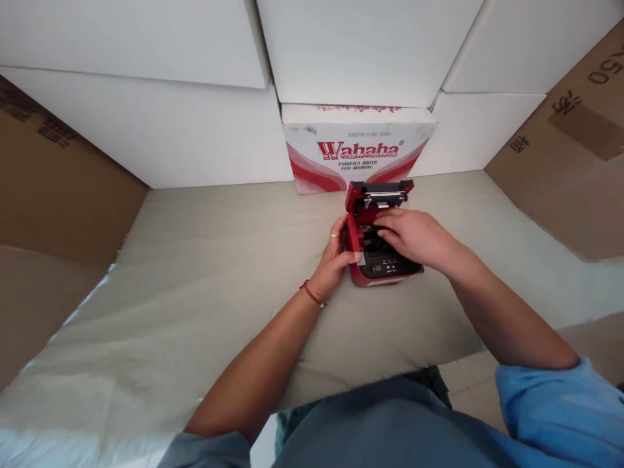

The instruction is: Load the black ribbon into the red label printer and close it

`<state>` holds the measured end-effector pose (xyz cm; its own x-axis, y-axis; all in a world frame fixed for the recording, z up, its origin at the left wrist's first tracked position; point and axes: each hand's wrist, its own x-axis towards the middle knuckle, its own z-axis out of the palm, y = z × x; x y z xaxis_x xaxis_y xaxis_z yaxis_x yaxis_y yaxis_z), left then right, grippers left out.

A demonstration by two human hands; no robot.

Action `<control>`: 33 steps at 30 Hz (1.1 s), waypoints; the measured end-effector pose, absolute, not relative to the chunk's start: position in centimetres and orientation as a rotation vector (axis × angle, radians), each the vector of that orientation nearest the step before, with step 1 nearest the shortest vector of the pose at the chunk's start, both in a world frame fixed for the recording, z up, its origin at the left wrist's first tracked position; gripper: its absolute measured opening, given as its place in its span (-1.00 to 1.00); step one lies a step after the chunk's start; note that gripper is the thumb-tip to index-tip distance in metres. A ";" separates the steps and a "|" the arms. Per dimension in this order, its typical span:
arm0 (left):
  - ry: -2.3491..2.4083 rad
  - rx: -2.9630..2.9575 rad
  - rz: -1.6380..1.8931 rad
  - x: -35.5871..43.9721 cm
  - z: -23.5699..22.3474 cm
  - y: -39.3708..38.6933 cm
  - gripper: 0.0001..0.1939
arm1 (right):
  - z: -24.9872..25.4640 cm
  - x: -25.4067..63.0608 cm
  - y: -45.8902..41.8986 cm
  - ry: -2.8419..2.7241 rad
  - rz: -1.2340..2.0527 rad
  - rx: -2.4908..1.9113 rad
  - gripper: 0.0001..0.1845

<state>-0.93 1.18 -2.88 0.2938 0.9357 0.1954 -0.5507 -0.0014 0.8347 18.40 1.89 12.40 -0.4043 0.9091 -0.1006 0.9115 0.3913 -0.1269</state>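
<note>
A small red and black printer (394, 268), which looks like a label or receipt printer, stands on the cloth-covered surface with its lid (355, 194) raised. A roller shows on the inside of the lid. My left hand (333, 261) grips the printer's left side, thumb over the near edge and fingers along the outer wall. Reaching in from the right, my right hand (416, 239) has its bent fingers inside the open compartment. Its fingertips are close together, and what they hold, if anything, is too small or hidden to make out.
Behind the printer stands a Wahaha water carton (361, 156) against stacked white boxes (361, 52). Brown cardboard (63, 195) rises on the left, and a brown carton (575, 169) on the right. Pale cloth (219, 260) covers the table, whose near edge runs by my body.
</note>
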 end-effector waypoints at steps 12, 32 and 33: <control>0.499 1.036 1.238 -1.1 -3.1 1.4 -0.03 | 12.8 21.3 1.7 2.936 -0.392 1.315 -0.48; 0.491 1.010 1.291 -0.9 -2.5 0.8 -0.10 | 8.9 23.1 -5.6 3.463 -0.097 1.349 -0.73; 0.500 1.026 1.297 -0.9 -2.5 0.8 -0.11 | 8.8 23.0 -5.8 3.462 -0.062 1.358 -0.74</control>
